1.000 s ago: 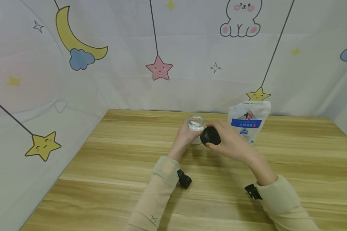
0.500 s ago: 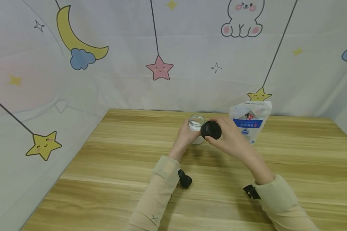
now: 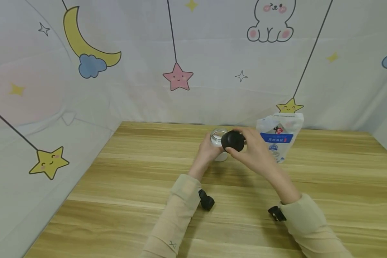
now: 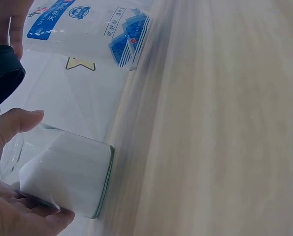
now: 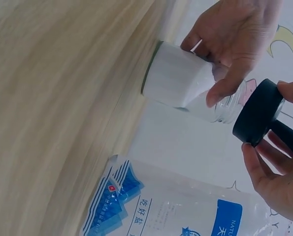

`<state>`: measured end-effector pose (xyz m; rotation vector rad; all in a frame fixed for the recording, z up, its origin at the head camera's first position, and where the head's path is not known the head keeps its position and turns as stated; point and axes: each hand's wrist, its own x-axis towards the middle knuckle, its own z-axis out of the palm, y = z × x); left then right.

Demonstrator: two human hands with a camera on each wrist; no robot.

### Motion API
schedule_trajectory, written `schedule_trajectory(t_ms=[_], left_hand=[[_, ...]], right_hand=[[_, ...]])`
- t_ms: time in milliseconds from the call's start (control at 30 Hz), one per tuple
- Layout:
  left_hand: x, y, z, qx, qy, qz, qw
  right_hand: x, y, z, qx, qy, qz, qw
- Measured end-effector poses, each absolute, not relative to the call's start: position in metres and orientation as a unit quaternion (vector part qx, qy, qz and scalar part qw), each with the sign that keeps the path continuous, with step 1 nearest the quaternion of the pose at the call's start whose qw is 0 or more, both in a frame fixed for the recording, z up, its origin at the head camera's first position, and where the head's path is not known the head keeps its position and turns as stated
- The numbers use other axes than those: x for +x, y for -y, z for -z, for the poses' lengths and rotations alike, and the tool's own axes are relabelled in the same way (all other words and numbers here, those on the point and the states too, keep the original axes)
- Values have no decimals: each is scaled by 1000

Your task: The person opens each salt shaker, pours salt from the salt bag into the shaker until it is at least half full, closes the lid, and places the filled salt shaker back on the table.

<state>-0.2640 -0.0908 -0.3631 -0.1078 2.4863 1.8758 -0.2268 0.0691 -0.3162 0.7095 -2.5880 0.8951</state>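
Note:
In the head view my left hand (image 3: 209,150) holds a clear glass jar (image 3: 220,157) upright on the table. White, salt-like grains fill much of it, heaped to a slope in the left wrist view, and its mouth is uncovered. Thumb and fingers of that hand wrap round the jar's upper part. My right hand (image 3: 256,152) pinches a round black lid (image 3: 233,141) by its rim, tilted, just beside the jar's mouth. From the right wrist view, the lid (image 5: 259,113) has a black stem-like knob (image 5: 288,136) and stands a small gap away from the jar's threaded neck.
A white and blue plastic salt bag (image 3: 278,138) stands upright behind and right of my right hand. The wooden table (image 3: 116,200) ends at a printed cloth backdrop (image 3: 142,96). Black wrist cameras (image 3: 206,200) hang at both cuffs.
My right hand has raised the lid and brought it slightly left, nearer the jar's mouth, turning it a little. The left hand and the jar have stayed in place.

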Motion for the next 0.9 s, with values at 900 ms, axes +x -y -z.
schedule_trajectory(t_ms=[900], left_hand=[[-264, 91, 363, -15, -800, -600, 17]], right_hand=[[-241, -59, 327, 219, 888, -373, 157]])
